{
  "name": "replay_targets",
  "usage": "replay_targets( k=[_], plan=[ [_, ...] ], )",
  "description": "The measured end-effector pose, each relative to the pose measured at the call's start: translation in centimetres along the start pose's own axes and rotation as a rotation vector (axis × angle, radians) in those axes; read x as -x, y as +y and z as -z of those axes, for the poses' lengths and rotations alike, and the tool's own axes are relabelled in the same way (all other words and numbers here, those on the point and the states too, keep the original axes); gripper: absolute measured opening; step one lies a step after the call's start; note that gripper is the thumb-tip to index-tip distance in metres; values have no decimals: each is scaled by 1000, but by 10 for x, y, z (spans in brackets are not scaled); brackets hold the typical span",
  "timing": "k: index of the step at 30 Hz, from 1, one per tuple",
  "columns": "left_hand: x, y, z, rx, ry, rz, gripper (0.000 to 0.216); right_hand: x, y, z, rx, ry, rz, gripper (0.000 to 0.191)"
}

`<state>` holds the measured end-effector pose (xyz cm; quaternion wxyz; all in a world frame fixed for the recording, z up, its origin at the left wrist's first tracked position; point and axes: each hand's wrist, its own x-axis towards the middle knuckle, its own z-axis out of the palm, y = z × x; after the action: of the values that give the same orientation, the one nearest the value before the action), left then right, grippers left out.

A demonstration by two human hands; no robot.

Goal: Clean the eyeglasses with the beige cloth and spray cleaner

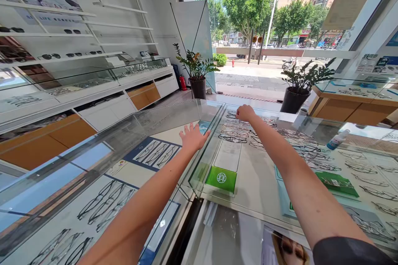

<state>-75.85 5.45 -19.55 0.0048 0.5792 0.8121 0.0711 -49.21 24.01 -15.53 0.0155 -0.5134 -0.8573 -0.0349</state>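
My left hand (193, 136) is open, its fingers spread at the glass edge where two display cases meet. Beneath it, in the left glass case (155, 116), lies a dark blue tray (141, 149) with several eyeglasses (155, 153). Farther forward, my right hand (245, 112) has its fingers curled downward at the far end of the right case. Dark-rimmed eyeglasses (231, 115) lie right beside its fingertips; whether the fingers grip them is hidden. More eyeglasses (233, 137) are lined up nearer, above a green card with a white logo (221, 179).
A spray bottle (338, 139) stands on the right among rows of eyeglasses. A green packet (337, 184) lies under my right forearm's side. Potted plants (198, 87) (295, 98) flank the doorway ahead. Wall shelves (77, 35) with sunglasses line the left.
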Motion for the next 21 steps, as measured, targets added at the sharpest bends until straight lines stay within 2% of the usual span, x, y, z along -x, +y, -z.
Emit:
replay_targets(
  k=[5,11,21],
  plan=[
    [-2,-1,-2,4,6,1,99,8,-3,5,-80,9,12,27],
    [-1,-1,-2,10,6,0,102,8,1,14,-194,-59,-33,26],
    [0,-1,1,-1,-10,-2,100,8,16,46,-485,-69,-147,28]
  ],
)
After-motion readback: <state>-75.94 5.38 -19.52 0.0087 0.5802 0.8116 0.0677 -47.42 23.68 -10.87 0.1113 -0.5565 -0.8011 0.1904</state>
